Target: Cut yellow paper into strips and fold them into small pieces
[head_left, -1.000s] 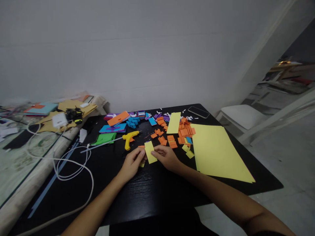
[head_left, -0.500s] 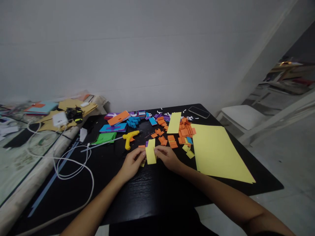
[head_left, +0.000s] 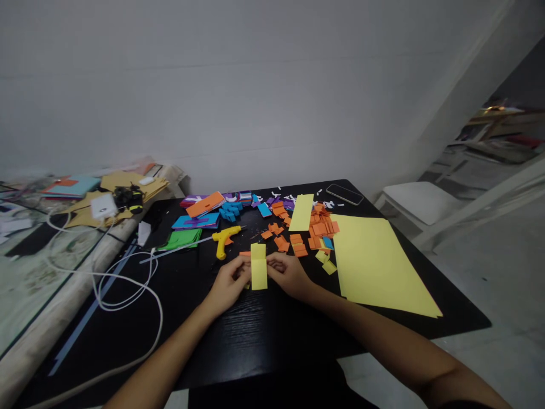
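Observation:
A creased yellow paper strip [head_left: 259, 274] stands out between my two hands over the black table. My left hand [head_left: 230, 283] pinches its left edge, and my right hand [head_left: 290, 276] pinches the right edge, fingers partly hidden behind the paper. Just beyond my left hand lies a yellow glue gun [head_left: 222, 241]. Folded orange paper pieces [head_left: 299, 245] are scattered past my right hand, with small yellow pieces [head_left: 328, 267] nearby. A longer yellow strip [head_left: 302, 213] rests on the orange pile.
Large yellow sheets [head_left: 378, 264] cover the right of the black table [head_left: 247, 346]. A phone [head_left: 344, 194] lies at the back right. Green paper [head_left: 183, 239] and blue paper [head_left: 196, 221] sit back left. A white cable [head_left: 158, 307] loops at left. A white stool [head_left: 419, 201] stands right.
The yellow strip in my hands has turned more upright and shifted slightly left and nearer. The purple bit behind it is no longer visible. Both hands have barely moved.

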`<state>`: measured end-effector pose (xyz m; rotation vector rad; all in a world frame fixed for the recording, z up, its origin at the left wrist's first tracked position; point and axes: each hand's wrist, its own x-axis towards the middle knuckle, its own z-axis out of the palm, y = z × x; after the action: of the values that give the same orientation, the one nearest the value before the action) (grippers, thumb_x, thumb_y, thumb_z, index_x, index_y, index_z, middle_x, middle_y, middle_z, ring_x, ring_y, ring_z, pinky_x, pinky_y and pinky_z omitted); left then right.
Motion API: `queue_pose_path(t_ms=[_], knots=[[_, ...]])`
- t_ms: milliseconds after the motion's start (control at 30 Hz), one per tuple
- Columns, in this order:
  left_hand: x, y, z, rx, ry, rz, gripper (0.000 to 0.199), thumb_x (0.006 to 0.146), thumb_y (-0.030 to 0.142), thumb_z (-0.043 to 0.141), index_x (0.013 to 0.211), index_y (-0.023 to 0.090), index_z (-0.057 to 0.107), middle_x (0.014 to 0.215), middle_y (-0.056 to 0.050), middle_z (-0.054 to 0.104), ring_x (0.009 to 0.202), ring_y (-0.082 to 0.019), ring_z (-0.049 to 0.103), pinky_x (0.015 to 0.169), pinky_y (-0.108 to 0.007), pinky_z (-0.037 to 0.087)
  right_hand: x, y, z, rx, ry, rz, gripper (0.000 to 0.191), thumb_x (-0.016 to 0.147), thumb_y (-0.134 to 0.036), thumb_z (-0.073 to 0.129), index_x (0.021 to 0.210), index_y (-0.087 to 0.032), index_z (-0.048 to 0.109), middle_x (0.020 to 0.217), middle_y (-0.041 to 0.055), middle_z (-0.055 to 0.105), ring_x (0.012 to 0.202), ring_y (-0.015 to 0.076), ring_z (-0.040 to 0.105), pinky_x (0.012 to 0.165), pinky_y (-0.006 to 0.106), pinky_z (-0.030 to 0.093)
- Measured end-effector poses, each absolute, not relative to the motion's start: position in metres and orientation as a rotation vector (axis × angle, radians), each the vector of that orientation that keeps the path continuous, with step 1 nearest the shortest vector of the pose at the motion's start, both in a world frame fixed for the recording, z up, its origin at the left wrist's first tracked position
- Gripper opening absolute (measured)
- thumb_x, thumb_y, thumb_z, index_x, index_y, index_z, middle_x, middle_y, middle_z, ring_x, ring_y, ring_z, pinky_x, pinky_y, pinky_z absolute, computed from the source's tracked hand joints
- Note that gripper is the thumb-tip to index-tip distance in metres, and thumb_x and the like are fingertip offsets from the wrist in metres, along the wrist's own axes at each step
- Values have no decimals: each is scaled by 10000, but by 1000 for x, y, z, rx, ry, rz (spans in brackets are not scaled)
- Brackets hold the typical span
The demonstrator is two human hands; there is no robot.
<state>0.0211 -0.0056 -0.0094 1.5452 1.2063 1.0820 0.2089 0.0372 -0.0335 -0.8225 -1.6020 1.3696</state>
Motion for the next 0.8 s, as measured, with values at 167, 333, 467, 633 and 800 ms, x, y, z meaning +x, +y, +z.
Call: queue_pose_path(t_ms=[167, 333, 467, 633, 800], knots=[[20, -4, -16, 1534, 1220, 1101, 171, 838, 271, 655, 962, 159, 692, 780, -15, 667, 654, -128, 577, 629, -227, 467, 208, 37, -36, -777, -1616, 1383, 196, 830, -355, 688, 919, -180, 688, 861, 52, 724, 801, 193, 693, 754, 332, 559], [20, -4, -17, 1522, 1243, 1145, 134, 804, 252, 678, 908, 167, 674, 772, -9, 673, 648, -128, 585, 622, -224, 474, 211, 37, -29, -791, -1607, 1356, 359, 756, -312, 765, 1051, -207, 591, 952, 46, 671, 840, 171, 660, 713, 293, 549], [20, -3, -18, 1491, 1273, 1183, 135, 798, 272, 704, 878, 173, 662, 775, -6, 678, 639, -124, 594, 599, -217, 471, 212, 37, -26, -768, -1617, 1381, 600, 630, -281, 863, 1124, -229, 527, 1103, 68, 614, 919, 176, 634, 719, 281, 547], [21, -3, -18, 1438, 1244, 1217, 138, 792, 265, 715, 880, 175, 657, 763, -1, 685, 656, -129, 625, 609, -218, 493, 209, 39, -32, -769, -1599, 1501, 450, 690, -321, 824, 1058, -199, 595, 991, 57, 670, 865, 171, 652, 724, 290, 543], [22, -4, -17, 1394, 1183, 1213, 160, 794, 275, 716, 905, 176, 658, 815, -18, 709, 699, -149, 662, 658, -246, 523, 208, 40, -35, -770, -1483, 1531, 271, 745, -391, 768, 875, -191, 641, 833, 21, 684, 805, 172, 676, 805, 337, 556]])
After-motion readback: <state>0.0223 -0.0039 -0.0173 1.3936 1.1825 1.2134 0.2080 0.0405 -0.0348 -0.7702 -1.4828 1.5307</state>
